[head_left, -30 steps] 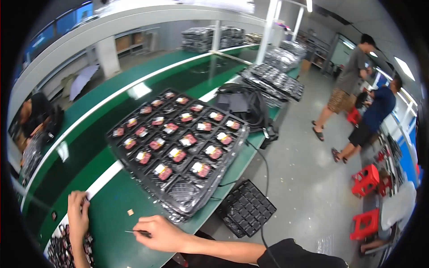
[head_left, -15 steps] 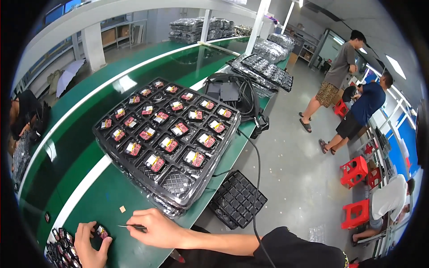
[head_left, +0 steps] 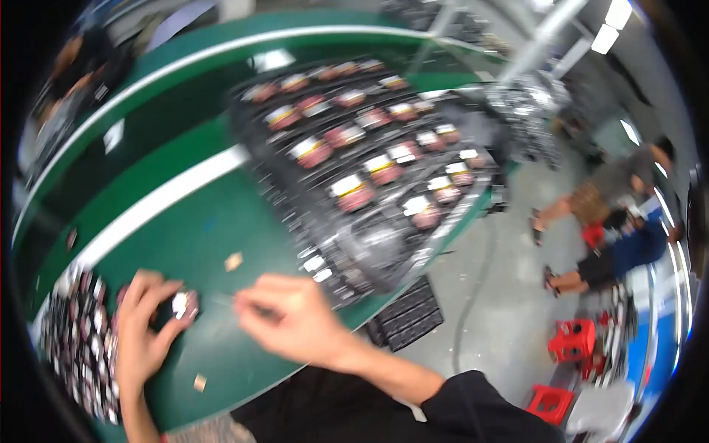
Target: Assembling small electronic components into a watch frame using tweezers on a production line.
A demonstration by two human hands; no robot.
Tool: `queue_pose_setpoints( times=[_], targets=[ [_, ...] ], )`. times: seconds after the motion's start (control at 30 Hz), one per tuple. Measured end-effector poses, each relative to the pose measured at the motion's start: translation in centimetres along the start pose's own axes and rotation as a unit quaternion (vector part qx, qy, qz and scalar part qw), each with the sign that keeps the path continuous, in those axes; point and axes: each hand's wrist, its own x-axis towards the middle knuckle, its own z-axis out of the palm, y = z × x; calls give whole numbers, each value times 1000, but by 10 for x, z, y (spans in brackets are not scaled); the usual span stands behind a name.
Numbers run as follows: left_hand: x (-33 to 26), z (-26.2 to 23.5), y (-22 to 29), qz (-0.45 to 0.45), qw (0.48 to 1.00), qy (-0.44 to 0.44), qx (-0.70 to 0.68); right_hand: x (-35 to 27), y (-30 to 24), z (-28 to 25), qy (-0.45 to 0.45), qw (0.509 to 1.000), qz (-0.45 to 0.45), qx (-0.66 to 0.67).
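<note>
My left hand [head_left: 142,332] is closed around the side of a small black square-cornered piece with a pink and white label [head_left: 186,303], pinching it low over the green bench. A little to its right, my right hand [head_left: 299,317] grips dark, thin tweezers [head_left: 267,311], their pale tip pointing toward the labelled piece but apart from it. Motion blurs the tip. Beyond my hands lies a black compartment tray [head_left: 267,181] holding several similar labelled pieces; its nearest pocket shows none. A heap of such pieces [head_left: 77,340] lies beside my left hand.
Small tan squares lie on the green bench [head_left: 185,225], one ahead of my hands [head_left: 233,261] and another nearer me [head_left: 200,382]. An empty black tray [head_left: 413,314] is down past the bench edge. Red stools [head_left: 571,340] and people [head_left: 635,251] are at the right.
The view has swung left and down, so the tray and bench appear shifted up and right. Both hands keep their holds; the labelled piece now shows more white. The heap shows more fully.
</note>
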Motion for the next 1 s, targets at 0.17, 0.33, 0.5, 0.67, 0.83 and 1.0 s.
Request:
queue_pose_setpoints(
  times=[0.17, 0.33, 0.5, 0.67, 0.83, 1.0],
  targets=[
    [11, 13, -9, 84, 994, -49, -47, 2, -6, -15, -25, 996, 82, 6],
    [-3, 15, -11, 127, 989, -66, -36, 1, -4, -8, -66, 995, 76, 29],
    [-2, 16, -17, 121, 989, -76, -38, 3, -8, -6, -111, 991, 67, -28],
    [-1, 15, -20, 116, 989, -85, -23, 5, -5, 1, -116, 990, 68, -31],
    [1, 16, -22, 129, 988, -78, -21, 8, -2, 4, -118, 991, 24, -61],
    [0, 13, -19, 85, 992, -88, -12, 7, -4, -2, -122, 990, -2, -76]
  ],
)
